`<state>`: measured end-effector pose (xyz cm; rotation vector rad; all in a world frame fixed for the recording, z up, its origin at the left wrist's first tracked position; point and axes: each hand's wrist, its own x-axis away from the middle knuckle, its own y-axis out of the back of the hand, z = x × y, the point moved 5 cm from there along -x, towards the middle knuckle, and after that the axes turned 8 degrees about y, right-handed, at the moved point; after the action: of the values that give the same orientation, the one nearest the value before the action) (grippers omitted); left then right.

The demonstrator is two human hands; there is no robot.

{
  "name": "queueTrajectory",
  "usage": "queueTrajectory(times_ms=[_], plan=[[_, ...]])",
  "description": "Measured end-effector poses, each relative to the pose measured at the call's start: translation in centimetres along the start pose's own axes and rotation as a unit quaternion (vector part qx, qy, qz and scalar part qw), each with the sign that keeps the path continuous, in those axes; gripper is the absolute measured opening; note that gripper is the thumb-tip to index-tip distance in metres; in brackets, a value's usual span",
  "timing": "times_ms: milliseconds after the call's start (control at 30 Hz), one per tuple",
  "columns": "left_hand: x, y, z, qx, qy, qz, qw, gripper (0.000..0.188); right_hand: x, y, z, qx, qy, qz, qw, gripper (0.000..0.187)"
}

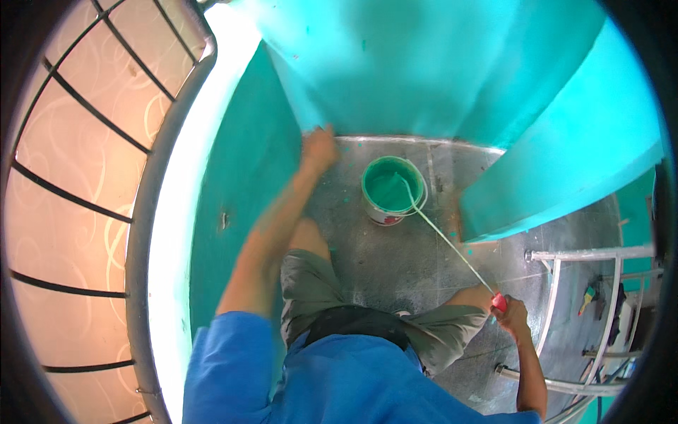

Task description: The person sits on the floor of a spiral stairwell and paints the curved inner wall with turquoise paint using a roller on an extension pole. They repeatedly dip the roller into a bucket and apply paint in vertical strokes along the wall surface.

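I squat on a grey, paint-speckled floor (395,254) between turquoise walls. My left hand (318,148) is stretched forward and rests against the low turquoise wall (247,177) where it meets the floor; whether it holds anything is hidden. My right hand (511,313) is closed on the red grip of a long thin pale stick (452,244). The stick's far end dips into a white bucket (392,189) of green paint standing on the floor ahead of my knees.
A curved metal railing with dark bars (85,106) runs along the left, with a patterned floor far below. Metal handrail tubes (586,254) stand at the right. A turquoise wall (565,155) juts in from the right, beside the bucket.
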<state>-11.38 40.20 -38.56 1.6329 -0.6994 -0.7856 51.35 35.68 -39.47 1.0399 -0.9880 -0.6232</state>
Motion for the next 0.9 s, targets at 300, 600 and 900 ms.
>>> queueTrajectory(times_ms=[300,600,900], plan=[[-5.1,19.2,10.5,-0.235,-0.019,-0.152,0.960,0.053,1.9,-4.2,-2.3,-0.223,0.052,-0.026,0.973,0.036],[-2.8,20.6,10.8,-0.107,0.003,-0.142,0.984,0.062,-3.0,1.5,7.7,-0.364,0.089,-0.100,0.922,0.034],[-2.6,21.4,10.5,-0.070,0.037,-0.151,0.985,0.066,-13.0,5.2,19.3,-0.461,0.158,-0.266,0.831,0.037]])
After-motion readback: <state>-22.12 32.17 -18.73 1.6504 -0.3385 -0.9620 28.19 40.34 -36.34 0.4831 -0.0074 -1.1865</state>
